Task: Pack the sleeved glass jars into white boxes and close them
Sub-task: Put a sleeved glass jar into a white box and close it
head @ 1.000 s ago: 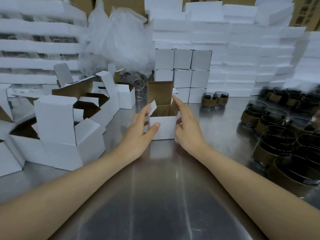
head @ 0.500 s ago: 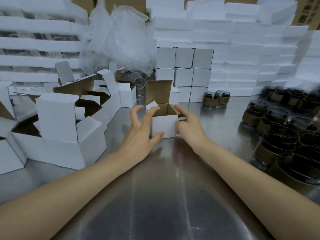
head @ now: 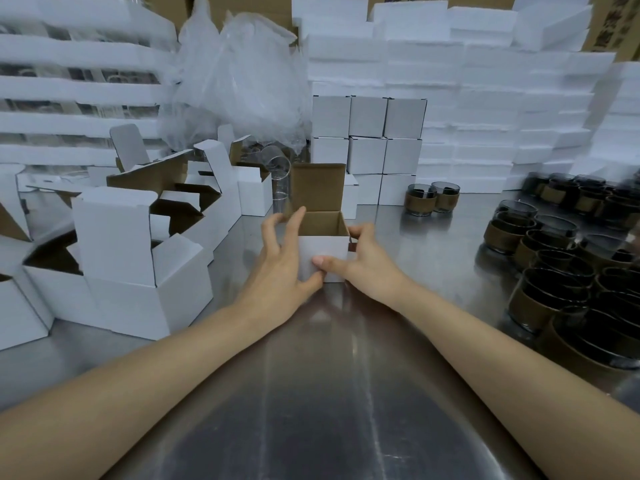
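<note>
1. Light is even and fairly bright, from above; shadows are faint and soft.
2. The brushed steel tabletop (head: 311, 427) shows pale streaked glare and mirrors the small open white cardboard box (head: 325, 245).
3. Wide-angle distortion bends the edges: stacked white foam slabs (head: 69, 84) smear, and dark brown-sleeved glass jars (head: 554, 296) stretch and lose sharpness.

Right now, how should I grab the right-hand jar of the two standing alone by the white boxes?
Probably round its brown sleeve, coming from the front-right. The jar stands upright, its twin sits close on its left and stacked boxes rise behind, so those sides are crowded. The sleeve likely slips less than bare glass.
</note>
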`<move>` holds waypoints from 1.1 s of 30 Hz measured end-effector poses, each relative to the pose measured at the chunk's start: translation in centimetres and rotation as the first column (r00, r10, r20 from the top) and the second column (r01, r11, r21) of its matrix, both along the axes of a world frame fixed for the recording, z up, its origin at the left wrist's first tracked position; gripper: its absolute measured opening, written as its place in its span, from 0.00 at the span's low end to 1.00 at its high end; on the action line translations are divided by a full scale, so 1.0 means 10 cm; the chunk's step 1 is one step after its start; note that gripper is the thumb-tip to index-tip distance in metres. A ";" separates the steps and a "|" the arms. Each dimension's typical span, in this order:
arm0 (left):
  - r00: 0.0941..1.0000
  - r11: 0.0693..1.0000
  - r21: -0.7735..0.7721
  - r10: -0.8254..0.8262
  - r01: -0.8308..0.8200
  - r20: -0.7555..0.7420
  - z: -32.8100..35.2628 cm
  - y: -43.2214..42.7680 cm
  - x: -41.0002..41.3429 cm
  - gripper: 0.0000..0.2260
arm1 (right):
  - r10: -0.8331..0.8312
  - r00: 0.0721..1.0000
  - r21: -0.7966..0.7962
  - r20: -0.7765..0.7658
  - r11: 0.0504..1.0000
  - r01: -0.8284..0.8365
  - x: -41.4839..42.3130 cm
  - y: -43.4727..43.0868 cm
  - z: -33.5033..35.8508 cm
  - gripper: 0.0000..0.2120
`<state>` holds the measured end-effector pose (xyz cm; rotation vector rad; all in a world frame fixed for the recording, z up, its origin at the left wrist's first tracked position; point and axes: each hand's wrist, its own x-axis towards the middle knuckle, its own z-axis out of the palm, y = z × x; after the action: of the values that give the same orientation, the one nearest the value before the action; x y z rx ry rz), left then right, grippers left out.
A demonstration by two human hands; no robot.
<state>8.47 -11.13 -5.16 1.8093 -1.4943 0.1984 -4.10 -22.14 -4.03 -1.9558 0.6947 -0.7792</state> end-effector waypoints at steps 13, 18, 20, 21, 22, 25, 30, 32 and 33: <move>0.900 0.994 -0.046 -0.113 0.104 -0.422 0.05 -0.06 0.08 0.32 | -0.008 1.000 -0.033 -0.003 0.999 0.008 -0.05 -0.09 0.01 0.26; 0.918 0.999 -0.014 -0.048 0.047 -0.393 0.06 -0.06 0.10 0.32 | 0.065 0.998 0.007 0.004 0.998 -0.065 -0.09 -0.11 0.01 0.23; 0.893 0.995 -0.052 -0.103 0.089 -0.438 0.06 -0.05 0.09 0.32 | 0.083 0.996 0.034 0.039 0.996 -0.084 -0.11 -0.10 0.01 0.25; 0.878 0.993 -0.063 -0.117 0.099 -0.465 0.06 -0.05 0.09 0.31 | 0.085 0.995 0.040 0.053 0.995 -0.087 -0.12 -0.09 0.02 0.28; 0.869 0.993 -0.065 -0.116 0.097 -0.480 0.06 -0.04 0.09 0.31 | 0.083 0.994 0.046 0.066 0.995 -0.086 -0.12 -0.08 0.02 0.31; 0.874 0.992 -0.055 -0.125 0.112 -0.470 0.05 -0.04 0.09 0.32 | 0.090 0.994 0.013 0.055 0.996 -0.091 -0.13 -0.08 0.05 0.34; 0.782 0.955 -0.095 -0.284 0.279 -0.556 0.10 -0.02 0.07 0.46 | 0.195 0.979 -0.082 0.057 0.978 -0.190 -0.16 -0.03 0.08 0.34; 0.781 0.951 -0.090 -0.294 0.295 -0.551 0.11 -0.02 0.07 0.47 | 0.219 0.974 -0.089 0.058 0.973 -0.213 -0.16 -0.03 0.07 0.35; 0.781 0.948 -0.100 -0.306 0.302 -0.544 0.11 -0.03 0.06 0.44 | 0.222 0.974 -0.094 0.053 0.972 -0.217 -0.15 -0.04 0.07 0.38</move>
<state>9.11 -11.42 -4.10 1.4139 -1.3194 -0.4542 -5.63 -22.50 -3.35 -2.0363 0.4029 -0.7414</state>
